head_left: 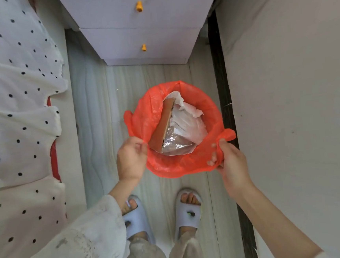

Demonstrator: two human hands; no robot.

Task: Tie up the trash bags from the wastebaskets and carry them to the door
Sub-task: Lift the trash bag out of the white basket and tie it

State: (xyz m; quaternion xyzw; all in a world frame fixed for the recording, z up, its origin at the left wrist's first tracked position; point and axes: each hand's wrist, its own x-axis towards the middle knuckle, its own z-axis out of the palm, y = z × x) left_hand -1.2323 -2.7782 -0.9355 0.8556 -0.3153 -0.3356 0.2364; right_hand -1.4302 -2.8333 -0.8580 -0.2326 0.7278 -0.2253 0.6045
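An orange trash bag [206, 107] lines a round wastebasket on the floor in front of my feet; the basket itself is hidden under the bag. Inside lie a piece of brown cardboard [163, 125], clear plastic wrap [176, 140] and white crumpled paper [185, 107]. My left hand [130, 158] pinches the bag's rim at its near left edge. My right hand [230, 164] grips the folded-over rim at the near right, with its fingers showing through the thin plastic.
A white drawer cabinet [142, 34] with two yellow knobs stands just beyond the basket. A bed with a white polka-dot cover [18, 121] runs along the left. A pale wall [296, 97] with a dark strip at its base closes the right. My slippered feet [162, 216] stand on the narrow wood-look floor.
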